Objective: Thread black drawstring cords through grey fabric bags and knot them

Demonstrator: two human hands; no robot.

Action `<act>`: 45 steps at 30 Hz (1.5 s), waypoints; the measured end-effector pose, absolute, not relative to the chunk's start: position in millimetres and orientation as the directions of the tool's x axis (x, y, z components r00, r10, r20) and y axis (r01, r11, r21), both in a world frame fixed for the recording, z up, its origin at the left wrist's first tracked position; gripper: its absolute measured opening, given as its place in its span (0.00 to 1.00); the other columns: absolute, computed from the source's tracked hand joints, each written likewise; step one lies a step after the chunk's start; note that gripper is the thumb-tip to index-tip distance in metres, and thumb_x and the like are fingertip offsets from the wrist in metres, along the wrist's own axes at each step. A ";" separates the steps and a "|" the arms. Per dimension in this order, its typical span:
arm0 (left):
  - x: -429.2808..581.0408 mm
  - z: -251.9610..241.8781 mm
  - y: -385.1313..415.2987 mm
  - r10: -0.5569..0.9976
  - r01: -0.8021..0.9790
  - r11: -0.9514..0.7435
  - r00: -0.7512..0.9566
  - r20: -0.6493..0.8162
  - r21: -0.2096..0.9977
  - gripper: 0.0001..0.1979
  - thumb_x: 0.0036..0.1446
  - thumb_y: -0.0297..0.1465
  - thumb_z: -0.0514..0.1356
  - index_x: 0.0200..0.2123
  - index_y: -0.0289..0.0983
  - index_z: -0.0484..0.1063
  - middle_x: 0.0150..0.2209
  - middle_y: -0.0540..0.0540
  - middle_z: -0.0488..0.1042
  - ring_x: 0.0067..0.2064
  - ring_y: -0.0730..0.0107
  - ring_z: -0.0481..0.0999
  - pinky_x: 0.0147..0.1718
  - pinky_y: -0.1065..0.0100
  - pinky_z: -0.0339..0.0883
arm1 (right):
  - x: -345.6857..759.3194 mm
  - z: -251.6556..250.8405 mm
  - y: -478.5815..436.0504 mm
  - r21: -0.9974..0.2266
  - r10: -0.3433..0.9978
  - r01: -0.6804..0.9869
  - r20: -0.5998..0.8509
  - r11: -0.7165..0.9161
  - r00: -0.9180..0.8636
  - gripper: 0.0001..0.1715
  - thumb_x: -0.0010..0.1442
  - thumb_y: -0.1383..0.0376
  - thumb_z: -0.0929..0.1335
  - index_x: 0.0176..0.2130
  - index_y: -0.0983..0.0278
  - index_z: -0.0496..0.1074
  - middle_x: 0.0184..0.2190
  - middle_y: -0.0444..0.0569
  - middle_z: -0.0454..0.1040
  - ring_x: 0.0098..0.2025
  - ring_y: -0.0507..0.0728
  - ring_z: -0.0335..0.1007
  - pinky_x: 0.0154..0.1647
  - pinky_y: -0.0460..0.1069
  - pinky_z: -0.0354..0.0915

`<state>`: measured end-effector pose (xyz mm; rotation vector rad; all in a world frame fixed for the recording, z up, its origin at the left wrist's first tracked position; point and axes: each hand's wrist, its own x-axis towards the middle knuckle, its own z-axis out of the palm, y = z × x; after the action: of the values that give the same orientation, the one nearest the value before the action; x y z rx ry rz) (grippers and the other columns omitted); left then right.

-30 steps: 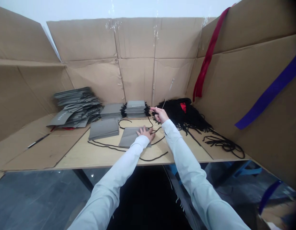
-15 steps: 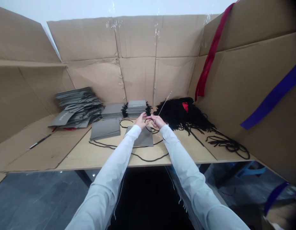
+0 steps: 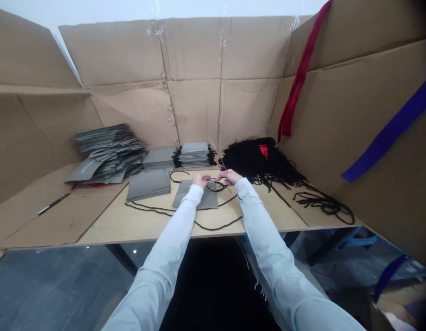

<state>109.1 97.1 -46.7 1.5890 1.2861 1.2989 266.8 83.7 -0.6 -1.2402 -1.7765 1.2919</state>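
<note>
My left hand (image 3: 201,179) and my right hand (image 3: 228,176) are held close together just above a flat grey paper bag (image 3: 195,200) on the table. Both hands pinch a thin black cord (image 3: 213,185) that loops between them. The fingers of both are curled shut on the cord. More black cord trails across the table (image 3: 147,223) in front of the bag.
A heap of black cords (image 3: 259,162) lies at the back right, loose cords (image 3: 323,207) near the right edge. Grey bag stacks sit at the back left (image 3: 107,149), centre (image 3: 195,155) and beside the bag (image 3: 149,184). Cardboard walls surround the table.
My left hand lifted off the grey bag and met my right hand, which came back from the cord heap; both have since lowered toward the bag with the cord.
</note>
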 end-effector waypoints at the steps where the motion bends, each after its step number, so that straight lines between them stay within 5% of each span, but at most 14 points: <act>1: 107.3 -46.5 97.4 0.969 0.273 -0.237 0.001 0.246 0.932 0.12 0.35 0.18 0.60 0.29 0.30 0.73 0.30 0.41 0.75 0.33 0.65 0.73 0.38 0.61 0.66 | 269.6 0.4 82.3 -0.938 0.928 0.335 -0.045 0.088 -0.369 0.19 0.56 0.63 0.57 0.29 0.72 0.69 0.05 0.38 0.51 0.08 0.44 0.40 0.09 0.42 0.37; 7: 108.8 -40.4 84.3 0.930 0.459 -0.364 0.134 0.342 0.810 0.20 0.39 0.23 0.61 0.40 0.33 0.69 0.41 0.41 0.71 0.41 0.65 0.71 0.43 0.64 0.62 | 269.4 -1.8 79.2 -0.935 0.936 0.345 -0.048 0.080 -0.349 0.19 0.56 0.64 0.56 0.31 0.73 0.69 0.03 0.36 0.46 0.07 0.45 0.39 0.10 0.42 0.38; 11: 117.5 -33.3 70.5 0.863 0.562 -0.499 0.254 0.436 0.660 0.13 0.44 0.29 0.58 0.36 0.39 0.72 0.39 0.46 0.72 0.42 0.65 0.70 0.45 0.66 0.59 | 260.2 -7.8 79.2 -0.921 0.935 0.386 -0.082 0.061 -0.344 0.16 0.55 0.66 0.57 0.27 0.71 0.69 0.02 0.37 0.47 0.07 0.45 0.40 0.09 0.42 0.39; 18: 114.0 -41.9 76.8 0.891 0.518 -0.451 0.218 0.397 0.727 0.13 0.37 0.21 0.60 0.28 0.42 0.73 0.32 0.49 0.75 0.36 0.68 0.72 0.42 0.69 0.61 | 258.0 -10.0 77.1 -0.962 0.927 0.268 -0.062 0.042 -0.370 0.16 0.54 0.65 0.59 0.24 0.72 0.69 0.06 0.40 0.56 0.08 0.43 0.41 0.08 0.41 0.37; 24: 109.6 -48.4 85.3 0.947 0.307 -0.296 -0.029 0.320 0.904 0.11 0.36 0.18 0.59 0.27 0.35 0.72 0.25 0.46 0.73 0.29 0.70 0.72 0.38 0.64 0.65 | 261.5 -12.8 84.8 -0.974 0.934 0.223 -0.035 0.048 -0.354 0.18 0.56 0.61 0.57 0.32 0.71 0.69 0.18 0.48 0.70 0.09 0.43 0.42 0.09 0.42 0.40; 29: 102.9 -37.1 82.4 0.986 -0.206 -0.082 -0.160 0.049 0.975 0.06 0.37 0.24 0.62 0.23 0.31 0.69 0.20 0.48 0.70 0.24 0.74 0.70 0.35 0.63 0.66 | 269.6 -25.7 99.9 -0.750 0.996 0.658 0.088 0.065 0.002 0.15 0.50 0.58 0.63 0.29 0.68 0.72 0.21 0.50 0.71 0.20 0.48 0.62 0.20 0.42 0.54; 33: 97.2 -26.2 74.8 0.993 -0.477 -0.114 -0.088 0.082 0.871 0.08 0.38 0.29 0.63 0.25 0.32 0.69 0.25 0.46 0.72 0.32 0.72 0.72 0.37 0.65 0.65 | 275.6 -33.6 106.9 -0.611 0.991 0.792 0.098 -0.013 0.092 0.13 0.41 0.58 0.68 0.27 0.65 0.72 0.31 0.53 0.72 0.34 0.55 0.67 0.29 0.45 0.59; 39: 91.1 -21.4 68.6 0.976 -0.587 -0.211 -0.167 0.138 0.782 0.07 0.43 0.29 0.60 0.27 0.32 0.69 0.39 0.41 0.71 0.41 0.67 0.71 0.41 0.66 0.64 | 277.0 -32.3 102.8 -0.598 0.992 0.801 0.080 -0.035 0.102 0.14 0.40 0.58 0.69 0.27 0.65 0.71 0.31 0.53 0.72 0.34 0.57 0.68 0.31 0.47 0.60; 45: 86.6 -22.2 71.3 0.961 -0.597 -0.258 -0.240 0.138 0.759 0.05 0.47 0.30 0.57 0.28 0.33 0.67 0.40 0.42 0.71 0.42 0.69 0.70 0.42 0.68 0.63 | 276.8 -30.0 100.3 -0.541 0.994 0.839 0.048 -0.055 0.097 0.16 0.38 0.58 0.70 0.27 0.66 0.71 0.30 0.54 0.71 0.32 0.55 0.67 0.29 0.46 0.61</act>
<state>86.6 71.3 -22.2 0.7377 0.7007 1.7410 276.8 100.3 -30.0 -1.9472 -1.7923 0.4759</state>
